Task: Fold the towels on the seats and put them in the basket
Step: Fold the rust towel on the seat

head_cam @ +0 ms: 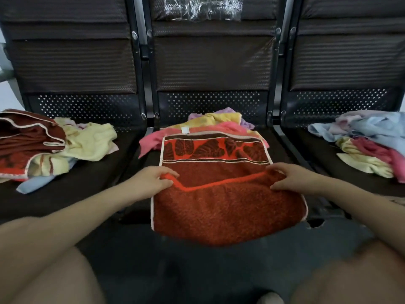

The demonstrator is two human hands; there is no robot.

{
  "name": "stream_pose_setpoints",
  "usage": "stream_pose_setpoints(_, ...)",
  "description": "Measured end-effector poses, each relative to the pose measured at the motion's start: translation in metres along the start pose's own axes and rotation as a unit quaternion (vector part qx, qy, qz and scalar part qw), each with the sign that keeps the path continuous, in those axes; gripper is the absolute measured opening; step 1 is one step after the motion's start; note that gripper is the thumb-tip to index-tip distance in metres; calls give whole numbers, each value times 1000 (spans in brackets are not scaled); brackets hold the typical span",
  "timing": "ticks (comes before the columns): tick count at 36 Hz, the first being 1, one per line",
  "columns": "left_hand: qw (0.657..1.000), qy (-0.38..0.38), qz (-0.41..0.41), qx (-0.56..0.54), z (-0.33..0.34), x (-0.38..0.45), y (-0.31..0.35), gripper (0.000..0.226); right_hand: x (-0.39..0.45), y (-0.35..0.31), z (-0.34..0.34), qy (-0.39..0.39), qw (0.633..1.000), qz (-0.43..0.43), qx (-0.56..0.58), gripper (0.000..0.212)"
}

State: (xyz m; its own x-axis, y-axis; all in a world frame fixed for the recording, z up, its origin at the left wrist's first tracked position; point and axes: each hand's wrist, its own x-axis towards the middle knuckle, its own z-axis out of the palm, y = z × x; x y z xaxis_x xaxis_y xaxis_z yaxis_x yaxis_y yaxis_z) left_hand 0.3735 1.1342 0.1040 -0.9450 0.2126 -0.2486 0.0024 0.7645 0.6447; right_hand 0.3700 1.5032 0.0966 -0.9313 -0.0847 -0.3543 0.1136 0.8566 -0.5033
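Observation:
A rust-red towel (225,207) with a leaf-patterned border lies spread on the middle seat, its near end hanging over the seat's front edge. A raised orange crease runs across its middle. My left hand (151,178) pinches the crease at the towel's left edge. My right hand (291,176) pinches it at the right edge. Pink, yellow and lilac towels (217,121) lie bunched behind the red one. No basket is in view.
The left seat holds a heap of red and pale yellow towels (54,145) with a blue one underneath. A pile of blue, pink and yellow towels (370,145) sits on the right seat. Dark seat backs (212,62) rise behind. My knees fill the bottom corners.

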Motion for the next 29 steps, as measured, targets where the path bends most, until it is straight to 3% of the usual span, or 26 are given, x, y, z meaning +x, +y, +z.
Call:
stream_pose_setpoints(4,995,6,32,96,8,8,-8,23,3,9,5,-3,999,5,-43,68)
stream_pose_setpoints(10,972,43,86,213,-1,18,-3,26,13,4,4,91,979,-82,-161,73)
stream_pose_setpoints(13,960,48,112,250,-8,22,2,26,16,-5,10,28,983,-113,-144,68)
stream_pose_setpoints(15,958,55,129,250,-14,25,5,26,20,-8,15,-25,982,-108,-155,68)
stream_pose_setpoints(20,952,133,164,220,-33,33,16,25,33,-11,11,-34,983,-87,-156,70)
stream_pose_setpoints(24,949,181,171,196,-43,41,17,23,39,-15,8,-69,987,-87,-112,51)
stream_pose_setpoints(29,967,135,144,163,-39,56,15,24,51,-16,2,-21,988,-118,-100,26)
